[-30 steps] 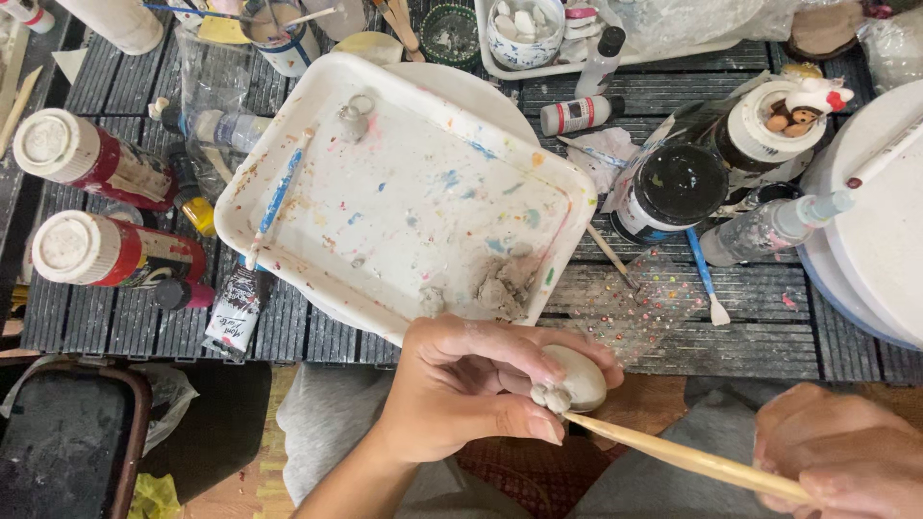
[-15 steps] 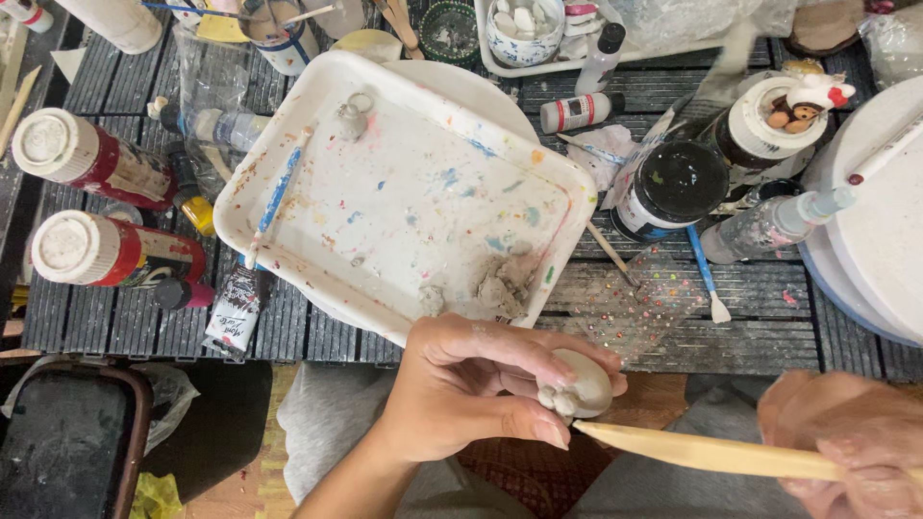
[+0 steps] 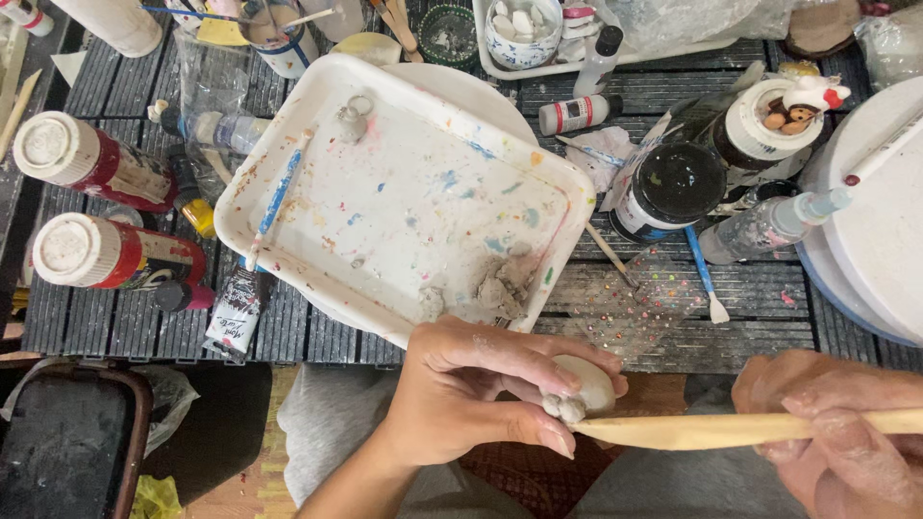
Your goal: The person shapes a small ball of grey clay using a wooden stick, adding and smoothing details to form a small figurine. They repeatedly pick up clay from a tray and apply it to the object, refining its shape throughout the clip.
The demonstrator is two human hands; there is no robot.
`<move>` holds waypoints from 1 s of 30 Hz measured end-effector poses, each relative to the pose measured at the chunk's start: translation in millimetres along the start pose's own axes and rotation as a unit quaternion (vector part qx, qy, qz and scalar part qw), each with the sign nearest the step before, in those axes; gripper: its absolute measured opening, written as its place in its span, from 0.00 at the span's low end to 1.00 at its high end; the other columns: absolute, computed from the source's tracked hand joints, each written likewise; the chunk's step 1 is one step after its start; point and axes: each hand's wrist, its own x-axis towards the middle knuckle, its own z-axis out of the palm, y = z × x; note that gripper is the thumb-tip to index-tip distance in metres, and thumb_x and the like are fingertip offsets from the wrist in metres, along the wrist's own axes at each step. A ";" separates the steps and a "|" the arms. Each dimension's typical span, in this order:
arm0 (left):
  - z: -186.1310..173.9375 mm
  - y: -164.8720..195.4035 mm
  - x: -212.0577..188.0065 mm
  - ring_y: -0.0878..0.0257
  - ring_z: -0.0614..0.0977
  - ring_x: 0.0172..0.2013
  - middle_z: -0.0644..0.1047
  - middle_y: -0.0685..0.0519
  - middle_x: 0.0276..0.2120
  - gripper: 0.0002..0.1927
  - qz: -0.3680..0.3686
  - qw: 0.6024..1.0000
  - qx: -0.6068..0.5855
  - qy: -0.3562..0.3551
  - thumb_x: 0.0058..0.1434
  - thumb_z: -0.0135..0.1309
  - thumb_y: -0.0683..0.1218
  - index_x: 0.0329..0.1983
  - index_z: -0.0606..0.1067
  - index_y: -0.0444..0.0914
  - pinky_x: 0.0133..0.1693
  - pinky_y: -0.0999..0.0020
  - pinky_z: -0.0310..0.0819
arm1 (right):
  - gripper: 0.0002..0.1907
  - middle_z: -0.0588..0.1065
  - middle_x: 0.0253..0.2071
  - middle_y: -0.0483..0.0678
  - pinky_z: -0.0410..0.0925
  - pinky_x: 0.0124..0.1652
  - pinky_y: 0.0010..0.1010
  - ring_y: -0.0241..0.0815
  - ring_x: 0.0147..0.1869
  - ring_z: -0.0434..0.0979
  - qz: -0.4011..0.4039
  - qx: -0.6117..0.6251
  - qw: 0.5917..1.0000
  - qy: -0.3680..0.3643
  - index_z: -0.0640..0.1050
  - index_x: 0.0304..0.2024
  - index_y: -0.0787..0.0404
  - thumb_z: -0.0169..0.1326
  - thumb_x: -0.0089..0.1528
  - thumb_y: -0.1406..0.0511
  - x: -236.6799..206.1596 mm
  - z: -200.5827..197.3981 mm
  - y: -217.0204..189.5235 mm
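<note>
My left hand [image 3: 481, 389] is closed around a small pale clay figure [image 3: 584, 387], an egg-shaped lump with little knobs at its lower end. My right hand [image 3: 835, 432] grips a long flat wooden modelling tool [image 3: 711, 430] whose pointed tip touches the clay's knobs. Both hands hover over my lap, just below the table's front edge. Directly above them lies a white paint-stained tray [image 3: 317, 144] with grey clay scraps [image 3: 500, 284] in its near corner.
Two red bottles with white caps [image 3: 91, 207] lie at the left. A black paint tube [image 3: 234, 312] and blue brush [image 3: 274, 197] rest at the tray's left side. A black-lidded jar [image 3: 668, 187], small bottles and a round white turntable [image 3: 885, 221] stand at right. A dark container [image 3: 62, 442] sits at lower left.
The wooden tool has levelled out, from slanting down to the right to nearly horizontal, as my right hand rose a little. My left hand keeps its hold on the clay.
</note>
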 end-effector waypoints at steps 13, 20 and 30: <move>1.9 -2.5 3.4 0.43 0.84 0.52 0.82 0.36 0.47 0.14 0.013 0.999 0.035 0.022 0.55 0.70 0.37 0.44 0.80 0.31 0.49 0.53 0.85 | 0.07 0.76 0.29 0.52 0.63 0.34 0.40 0.43 0.30 0.68 -0.007 0.048 0.999 -0.011 0.79 0.46 0.64 0.54 0.69 0.67 6.5 2.9 4.1; -4.6 -12.0 3.1 0.42 0.84 0.56 0.83 0.42 0.41 0.14 0.091 0.994 0.057 -0.009 0.63 0.69 0.35 0.50 0.80 0.32 0.59 0.53 0.79 | 0.08 0.75 0.31 0.59 0.63 0.31 0.38 0.44 0.32 0.66 -0.054 0.013 0.995 0.080 0.78 0.44 0.72 0.50 0.71 0.70 14.0 20.6 5.1; 2.6 -15.9 9.5 0.44 0.80 0.59 0.78 0.40 0.57 0.28 0.063 0.992 -0.109 0.022 0.62 0.68 0.34 0.64 0.74 0.42 0.61 0.54 0.78 | 0.11 0.74 0.28 0.53 0.66 0.31 0.38 0.45 0.30 0.68 -0.097 0.106 0.990 -0.013 0.77 0.49 0.64 0.54 0.68 0.65 17.6 -0.1 15.9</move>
